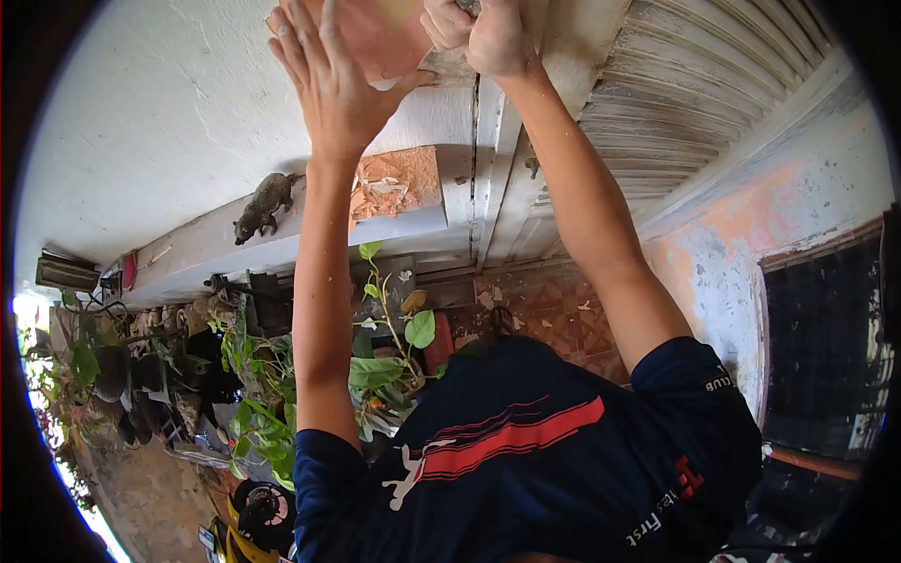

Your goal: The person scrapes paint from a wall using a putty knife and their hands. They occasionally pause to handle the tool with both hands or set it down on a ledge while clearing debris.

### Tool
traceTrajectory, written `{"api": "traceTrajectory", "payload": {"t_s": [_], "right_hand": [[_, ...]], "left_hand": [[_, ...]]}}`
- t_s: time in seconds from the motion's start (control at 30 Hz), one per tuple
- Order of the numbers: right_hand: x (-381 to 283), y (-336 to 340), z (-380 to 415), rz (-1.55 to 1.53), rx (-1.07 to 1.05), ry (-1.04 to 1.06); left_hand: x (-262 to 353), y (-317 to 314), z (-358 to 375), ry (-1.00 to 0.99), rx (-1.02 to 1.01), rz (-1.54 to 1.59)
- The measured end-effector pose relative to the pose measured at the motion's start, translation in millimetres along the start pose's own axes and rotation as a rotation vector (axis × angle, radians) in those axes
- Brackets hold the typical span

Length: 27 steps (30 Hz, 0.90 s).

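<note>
At the top of the view my left hand (pixel 343 108) is open, its fingers spread over a pinkish-orange patch (pixel 380 33) on the white wall. To its right, my right hand (pixel 497 38) is closed in a fist around a small greyish object, mostly hidden and cut off by the upper edge. Pale dust or specks show on both hands. Below them, on a ledge (pixel 202 230), rests a shallow tray (pixel 402 223) holding orange-brown flakes. A small dark animal figurine (pixel 266 208) stands on the same ledge, left of my forearm.
Slatted white shutters (pixel 676 94) lie to the right, beyond a wooden frame. Leafy plants (pixel 375 371) grow below the ledge. Pale chips dot the reddish tiled floor (pixel 563 324). A dark window (pixel 826 347) is set into the peeling wall at right; part of a yellow motorbike (pixel 225 540) shows lower left.
</note>
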State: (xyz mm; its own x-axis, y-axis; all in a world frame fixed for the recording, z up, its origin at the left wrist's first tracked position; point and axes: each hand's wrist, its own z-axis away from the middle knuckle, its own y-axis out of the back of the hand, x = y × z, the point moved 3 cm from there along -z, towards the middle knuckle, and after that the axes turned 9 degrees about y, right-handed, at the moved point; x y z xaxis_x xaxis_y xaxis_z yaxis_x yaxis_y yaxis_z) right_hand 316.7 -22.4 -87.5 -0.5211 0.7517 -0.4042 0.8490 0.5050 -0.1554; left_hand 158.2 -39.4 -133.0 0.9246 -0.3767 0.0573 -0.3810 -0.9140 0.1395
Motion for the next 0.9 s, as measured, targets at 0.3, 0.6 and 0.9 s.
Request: {"api": "traceTrajectory", "payload": {"t_s": [0.3, 0.6, 0.9], "right_hand": [[28, -2, 11, 0.052, -0.133, 0.012], [-9, -21, -15, 0.035, -0.170, 0.242], [21, -37, -18, 0.136, -0.140, 0.222]], "left_hand": [[0, 11, -4, -0.015, -0.300, 0.001], [-51, 24, -16, -0.095, -0.153, 0.053], [-92, 0, -30, -0.060, 0.060, -0.062]]}}
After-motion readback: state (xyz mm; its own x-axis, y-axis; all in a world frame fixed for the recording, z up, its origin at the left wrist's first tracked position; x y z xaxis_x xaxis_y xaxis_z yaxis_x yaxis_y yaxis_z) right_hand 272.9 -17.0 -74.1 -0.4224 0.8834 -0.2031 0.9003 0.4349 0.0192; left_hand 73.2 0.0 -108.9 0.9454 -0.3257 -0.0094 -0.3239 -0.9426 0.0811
